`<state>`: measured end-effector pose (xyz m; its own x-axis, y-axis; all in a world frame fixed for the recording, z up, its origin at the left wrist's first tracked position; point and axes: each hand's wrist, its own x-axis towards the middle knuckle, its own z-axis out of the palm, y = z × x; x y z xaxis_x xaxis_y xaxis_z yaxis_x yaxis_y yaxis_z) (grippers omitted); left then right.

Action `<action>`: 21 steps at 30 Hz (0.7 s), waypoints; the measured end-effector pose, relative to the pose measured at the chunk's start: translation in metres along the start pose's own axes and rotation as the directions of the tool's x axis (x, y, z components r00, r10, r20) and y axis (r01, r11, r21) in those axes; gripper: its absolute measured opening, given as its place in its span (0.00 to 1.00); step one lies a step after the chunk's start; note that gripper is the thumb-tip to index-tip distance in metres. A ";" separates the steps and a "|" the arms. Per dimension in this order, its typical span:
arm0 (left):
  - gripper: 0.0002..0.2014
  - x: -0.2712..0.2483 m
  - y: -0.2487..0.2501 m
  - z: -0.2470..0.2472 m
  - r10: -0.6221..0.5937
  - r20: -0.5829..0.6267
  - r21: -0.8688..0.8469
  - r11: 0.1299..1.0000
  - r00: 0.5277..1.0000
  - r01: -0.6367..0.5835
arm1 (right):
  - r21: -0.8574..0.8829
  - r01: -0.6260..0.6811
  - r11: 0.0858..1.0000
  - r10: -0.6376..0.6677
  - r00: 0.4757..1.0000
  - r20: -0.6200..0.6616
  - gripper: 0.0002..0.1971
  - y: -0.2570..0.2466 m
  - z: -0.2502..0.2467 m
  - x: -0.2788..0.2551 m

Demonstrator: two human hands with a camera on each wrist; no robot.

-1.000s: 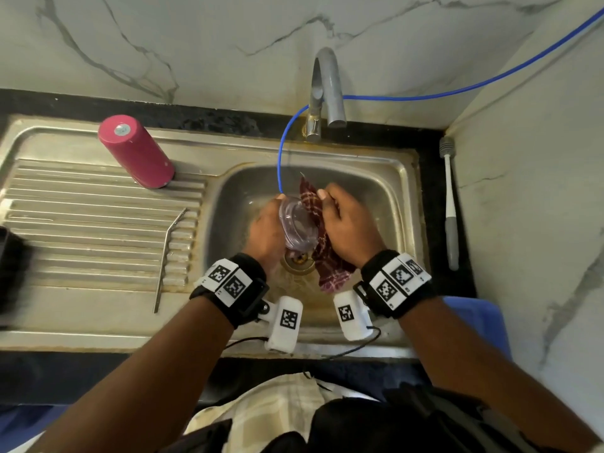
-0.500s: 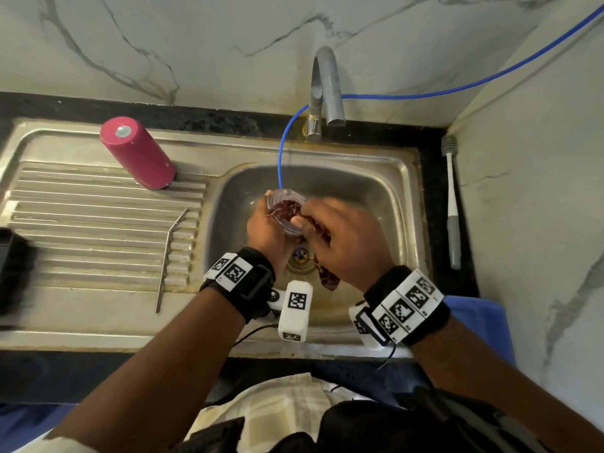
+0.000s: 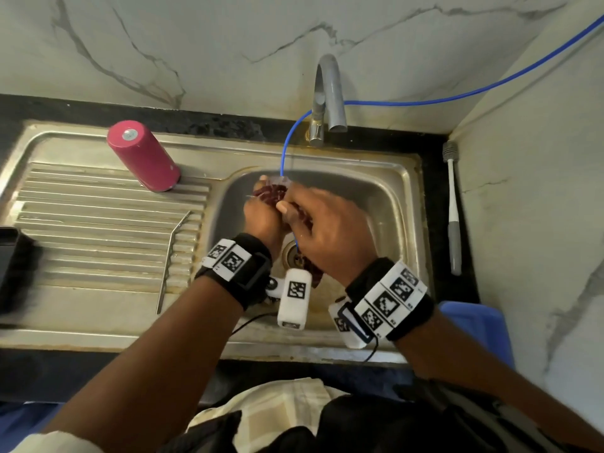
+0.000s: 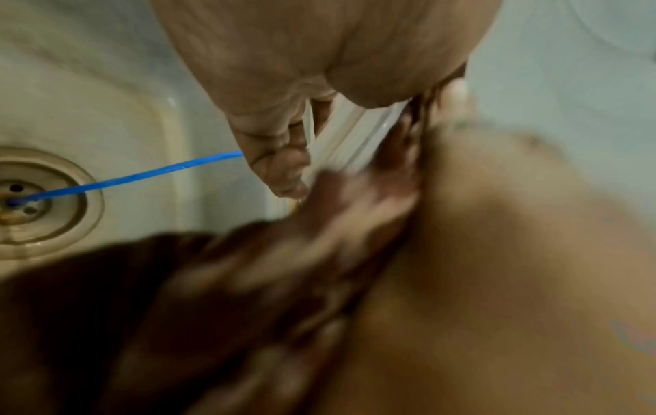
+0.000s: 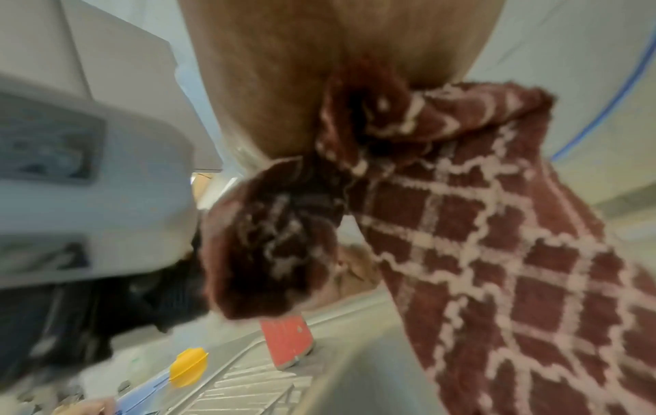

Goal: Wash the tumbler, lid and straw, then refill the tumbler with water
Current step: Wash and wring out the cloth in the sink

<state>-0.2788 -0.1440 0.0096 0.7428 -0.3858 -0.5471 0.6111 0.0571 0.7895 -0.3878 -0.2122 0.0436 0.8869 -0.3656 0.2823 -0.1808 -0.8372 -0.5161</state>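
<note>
Over the sink basin [image 3: 385,204] my left hand [image 3: 261,207] grips the clear plastic lid [image 3: 280,182], whose rim also shows in the left wrist view [image 4: 349,134]. My right hand [image 3: 294,212] holds a maroon checked cloth [image 3: 269,194] bunched against the lid; the rest of the cloth [image 5: 479,238] hangs toward the drain. The pink tumbler [image 3: 143,156] stands upside down on the drainboard, also seen in the right wrist view [image 5: 287,342]. The bent metal straw [image 3: 170,256] lies on the drainboard ribs, left of both hands.
A grey faucet [image 3: 328,93] stands behind the basin, and a thin blue tube [image 3: 284,155] runs from it down into the drain [image 4: 28,196]. A long brush [image 3: 452,207] lies on the right counter. A black object [image 3: 13,266] sits at the far left.
Both hands rose and moved toward the back of the basin. The lid turned, and my right hand pushed the cloth further over it.
</note>
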 end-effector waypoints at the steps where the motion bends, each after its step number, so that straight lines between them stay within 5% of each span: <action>1: 0.13 0.001 0.003 -0.001 -0.006 0.006 -0.031 0.999 1.000 0.006 | 0.013 -0.013 1.000 0.013 1.000 -0.019 0.11 0.003 0.003 -0.005; 6: 0.11 -0.001 0.010 -0.002 -0.059 0.037 -0.082 0.995 0.998 0.062 | 0.118 -0.050 0.992 0.064 0.991 -0.120 0.11 0.015 0.009 -0.012; 9: 0.34 -0.009 0.012 -0.002 -0.106 0.088 -0.071 0.991 0.990 0.113 | 0.292 -0.097 0.951 0.157 0.970 -0.188 0.11 0.022 0.004 -0.006; 14: 0.44 -0.009 0.001 -0.003 -0.210 0.266 -0.021 0.974 0.941 0.224 | 0.371 -0.214 0.903 0.303 0.932 -0.200 0.07 0.032 -0.008 0.003; 21: 0.47 0.002 0.002 -0.009 -0.117 0.252 0.000 0.993 0.961 0.121 | 0.365 -0.061 0.929 0.069 0.998 -0.008 0.06 0.006 -0.027 0.013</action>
<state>-0.2738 -0.1358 0.0079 0.5735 -0.6091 -0.5479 0.6963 0.0101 0.7177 -0.3889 -0.2325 0.0661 0.8688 -0.4258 0.2529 -0.0670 -0.6072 -0.7917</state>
